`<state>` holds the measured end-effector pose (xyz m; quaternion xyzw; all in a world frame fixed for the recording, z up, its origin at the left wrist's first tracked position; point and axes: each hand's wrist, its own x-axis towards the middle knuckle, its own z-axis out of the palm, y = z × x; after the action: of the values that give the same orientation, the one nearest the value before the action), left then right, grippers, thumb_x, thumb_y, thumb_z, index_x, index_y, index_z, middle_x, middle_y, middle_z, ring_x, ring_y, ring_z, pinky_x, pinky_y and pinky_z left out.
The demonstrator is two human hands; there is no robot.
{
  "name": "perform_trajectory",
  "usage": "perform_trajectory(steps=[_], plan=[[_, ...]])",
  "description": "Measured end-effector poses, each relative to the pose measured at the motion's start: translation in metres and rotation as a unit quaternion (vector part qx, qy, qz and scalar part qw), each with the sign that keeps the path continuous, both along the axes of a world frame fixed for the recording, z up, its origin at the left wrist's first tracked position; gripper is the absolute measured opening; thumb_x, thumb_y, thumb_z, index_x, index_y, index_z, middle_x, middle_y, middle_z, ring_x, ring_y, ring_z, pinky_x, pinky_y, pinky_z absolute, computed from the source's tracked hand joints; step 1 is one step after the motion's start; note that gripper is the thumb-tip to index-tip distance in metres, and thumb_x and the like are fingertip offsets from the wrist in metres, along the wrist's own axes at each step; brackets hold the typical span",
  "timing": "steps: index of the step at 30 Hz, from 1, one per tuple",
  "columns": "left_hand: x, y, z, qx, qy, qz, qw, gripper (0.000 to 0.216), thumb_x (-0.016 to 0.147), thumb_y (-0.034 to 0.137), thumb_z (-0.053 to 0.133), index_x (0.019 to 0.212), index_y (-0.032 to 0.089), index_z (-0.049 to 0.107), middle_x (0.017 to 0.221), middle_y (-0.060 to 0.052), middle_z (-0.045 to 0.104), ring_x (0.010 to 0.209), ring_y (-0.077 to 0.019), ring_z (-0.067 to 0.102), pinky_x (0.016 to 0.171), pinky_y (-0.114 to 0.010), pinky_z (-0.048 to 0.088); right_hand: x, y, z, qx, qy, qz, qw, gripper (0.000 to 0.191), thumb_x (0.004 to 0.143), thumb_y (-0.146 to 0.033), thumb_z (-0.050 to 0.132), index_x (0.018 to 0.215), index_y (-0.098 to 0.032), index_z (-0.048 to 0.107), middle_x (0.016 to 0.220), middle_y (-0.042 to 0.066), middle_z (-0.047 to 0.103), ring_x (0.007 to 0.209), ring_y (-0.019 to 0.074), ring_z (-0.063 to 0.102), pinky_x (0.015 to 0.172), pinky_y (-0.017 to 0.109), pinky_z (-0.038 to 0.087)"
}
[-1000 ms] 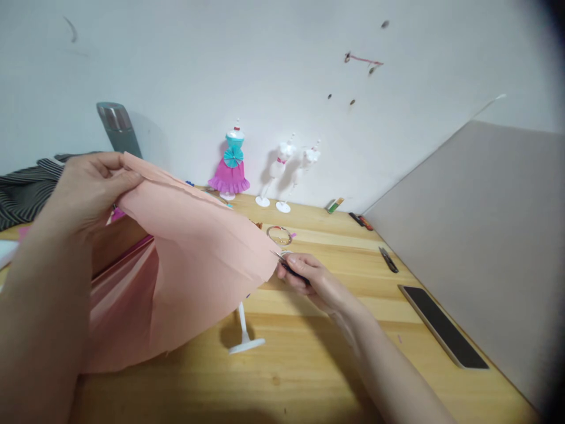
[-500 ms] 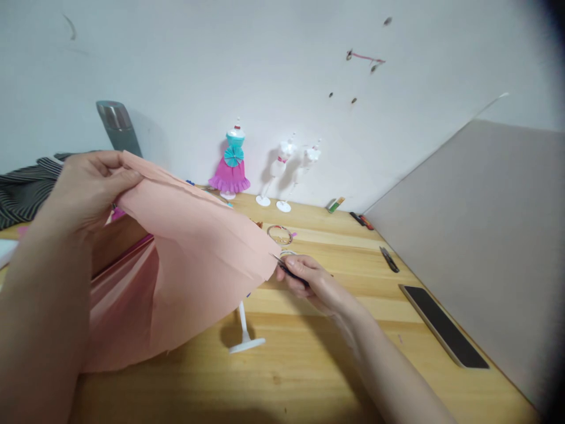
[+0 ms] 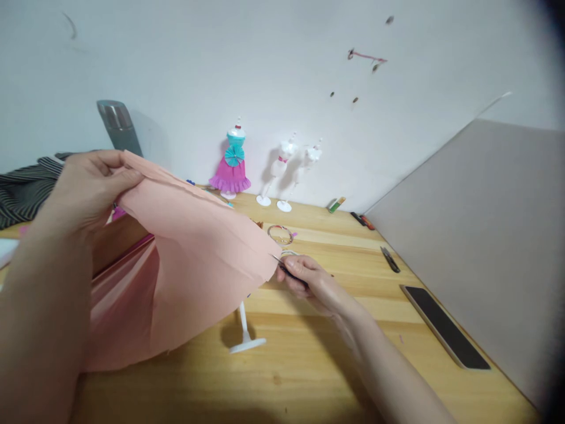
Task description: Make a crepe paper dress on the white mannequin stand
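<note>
My left hand (image 3: pixel 90 188) pinches the upper edge of a large peach-pink sheet of cloth (image 3: pixel 194 265) and holds it up over the wooden table (image 3: pixel 309 365). My right hand (image 3: pixel 309 280) is closed on small scissors (image 3: pixel 282 265) whose blades meet the cloth's right edge. Under the cloth a white stand (image 3: pixel 245 333) sticks out, its top hidden by the fabric.
By the wall stand a mannequin in a pink and teal dress (image 3: pixel 232 165) and two bare white mannequins (image 3: pixel 289 171). A wire ring (image 3: pixel 280 234), thread snips (image 3: pixel 390 259), a dark phone (image 3: pixel 445 327), a grey board (image 3: pixel 485 235), striped cloth (image 3: pixel 24 191) and a metal flask (image 3: pixel 117 126) lie around.
Almost nothing has changed. My right hand with the scissors has shifted very slightly at the cloth's edge; my left hand keeps the cloth raised.
</note>
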<state>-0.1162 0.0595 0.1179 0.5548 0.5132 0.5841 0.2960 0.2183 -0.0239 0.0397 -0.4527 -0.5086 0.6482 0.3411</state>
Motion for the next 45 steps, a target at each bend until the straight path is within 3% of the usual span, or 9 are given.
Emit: perform_trajectory(steps=[23,32,40,45], plan=[[0.004,-0.004,0.004,-0.003,0.02,0.011,1.0,0.026,0.059,0.026,0.067,0.079,0.01,0.066,0.065,0.002,0.057,0.057,-0.0081,0.047,0.053,-0.019,0.035,-0.002,0.0,0.001,0.044,-0.037,-0.003,0.998,0.046,0.075,-0.059,0.061,0.063,-0.015,0.055,0.04,-0.01,0.028,0.039,0.0046,0.016,0.042,0.024,0.008],[0.002,-0.006,0.006,-0.013,0.007,0.001,1.0,0.026,0.061,0.023,0.067,0.084,0.009,0.066,0.067,0.001,0.06,0.061,-0.0096,0.05,0.057,-0.02,0.038,0.0,-0.001,0.001,0.007,0.03,0.0,1.0,0.044,0.078,-0.057,0.058,0.068,-0.015,0.058,0.041,-0.01,0.027,0.039,0.0051,0.013,0.04,0.024,0.005],[0.002,-0.007,0.007,-0.022,0.004,-0.013,1.0,0.022,0.065,0.02,0.065,0.085,0.009,0.064,0.065,0.003,0.059,0.062,-0.0086,0.049,0.059,-0.02,0.039,0.02,0.006,0.011,0.112,-0.012,0.011,0.994,0.045,0.074,-0.058,0.063,0.066,-0.014,0.058,0.044,-0.008,0.027,0.042,0.006,0.017,0.044,0.025,0.009],[0.003,-0.007,0.005,-0.026,0.032,-0.029,0.999,0.016,0.068,0.02,0.063,0.081,0.01,0.064,0.062,0.005,0.057,0.059,-0.007,0.047,0.056,-0.018,0.036,0.018,0.012,0.007,0.157,-0.007,-0.082,0.984,0.039,0.075,-0.053,0.064,0.068,-0.018,0.05,0.049,-0.009,0.029,0.044,0.0058,0.015,0.045,0.026,0.007]])
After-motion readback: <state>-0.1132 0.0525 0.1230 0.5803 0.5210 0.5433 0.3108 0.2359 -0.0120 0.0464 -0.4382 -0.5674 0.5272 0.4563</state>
